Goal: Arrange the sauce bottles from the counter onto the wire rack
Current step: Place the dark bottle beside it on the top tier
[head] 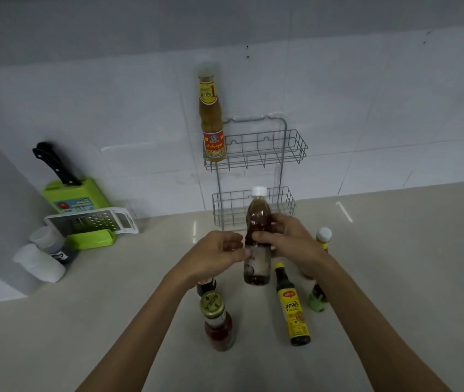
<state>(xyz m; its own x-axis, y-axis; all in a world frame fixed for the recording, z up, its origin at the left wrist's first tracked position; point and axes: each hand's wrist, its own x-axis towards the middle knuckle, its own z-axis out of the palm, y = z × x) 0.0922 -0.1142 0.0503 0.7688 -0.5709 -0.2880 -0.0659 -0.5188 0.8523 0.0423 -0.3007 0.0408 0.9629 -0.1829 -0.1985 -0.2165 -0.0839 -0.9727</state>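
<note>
On our beige counter (394, 278) below white wall tiles, a green knife block (75, 199) sits at nine o'clock. Our left hand (214, 256) and right hand (287, 241) both grip the white-capped brown sauce bottle (257, 239) before the wire rack (256, 165). A Thai-labelled yellow bottle (211, 114) occupies its top shelf's left end; at five o'clock stands a dark bottle (293, 306) with unreadable Thai script.

Head view, angled down, counter (394, 278) close

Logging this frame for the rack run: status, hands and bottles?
Right hand shut on brown bottle, held upright; left hand touching it. One bottle on wire rack top shelf. Lower shelf clear ahead.
</note>
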